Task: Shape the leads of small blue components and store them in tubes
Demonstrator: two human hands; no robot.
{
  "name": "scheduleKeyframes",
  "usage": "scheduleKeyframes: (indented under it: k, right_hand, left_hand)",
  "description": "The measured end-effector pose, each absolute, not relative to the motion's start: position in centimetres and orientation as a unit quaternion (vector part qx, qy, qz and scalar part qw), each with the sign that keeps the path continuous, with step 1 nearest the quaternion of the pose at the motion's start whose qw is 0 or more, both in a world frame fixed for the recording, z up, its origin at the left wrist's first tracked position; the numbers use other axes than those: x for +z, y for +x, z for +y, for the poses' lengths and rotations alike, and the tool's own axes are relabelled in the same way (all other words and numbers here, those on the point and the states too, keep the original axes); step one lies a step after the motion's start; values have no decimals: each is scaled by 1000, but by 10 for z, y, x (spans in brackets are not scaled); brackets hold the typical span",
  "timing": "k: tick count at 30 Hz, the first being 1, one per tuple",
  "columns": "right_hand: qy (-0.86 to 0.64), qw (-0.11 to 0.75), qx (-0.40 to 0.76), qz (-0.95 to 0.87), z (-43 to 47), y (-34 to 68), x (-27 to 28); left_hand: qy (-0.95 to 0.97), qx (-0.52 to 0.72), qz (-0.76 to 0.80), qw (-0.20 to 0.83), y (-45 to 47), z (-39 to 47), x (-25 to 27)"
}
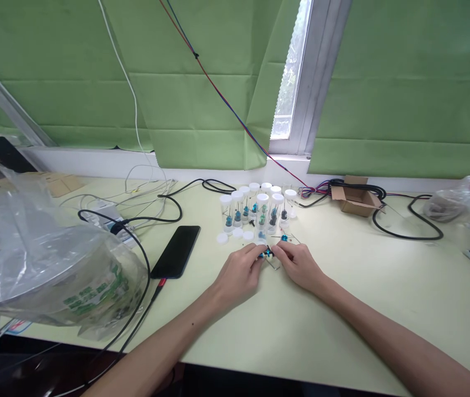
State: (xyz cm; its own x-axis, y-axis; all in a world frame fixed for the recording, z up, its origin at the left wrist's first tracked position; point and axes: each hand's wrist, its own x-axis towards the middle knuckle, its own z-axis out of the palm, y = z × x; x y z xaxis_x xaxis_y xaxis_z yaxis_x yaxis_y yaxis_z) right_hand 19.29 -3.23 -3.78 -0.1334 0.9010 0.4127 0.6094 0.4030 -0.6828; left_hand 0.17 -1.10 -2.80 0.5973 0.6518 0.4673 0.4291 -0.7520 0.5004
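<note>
My left hand [241,268] is closed, its thumb and index finger pinching one side of a small blue-and-black metal part [267,252]. From the other side, the fingertips of my right hand [299,264] are closed on the same part; their exact hold is too small to make out. Just below it lies a thin bent metal rod [275,267], like a hex key. Another blue metal part [284,237] rests on the table beyond my right hand. Behind my hands, several clear tubes [262,218] with white caps stand upright, with blue or dark parts and thin rods inside.
Loose white caps [237,233] lie left of the tubes. A black phone [176,252] with a plugged-in cable is to the left, beside a large bagged container [53,264]. An open cardboard box [354,198] and coiled black cables [409,229] lie back right.
</note>
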Motion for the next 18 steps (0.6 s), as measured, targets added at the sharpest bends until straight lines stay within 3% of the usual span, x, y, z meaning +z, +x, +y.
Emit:
scheduleKeyframes:
  k: [18]
  right_hand:
    - [-488,397,214,-747,-32,194,-39]
  left_hand:
    - [882,319,304,165,2,-11,-28]
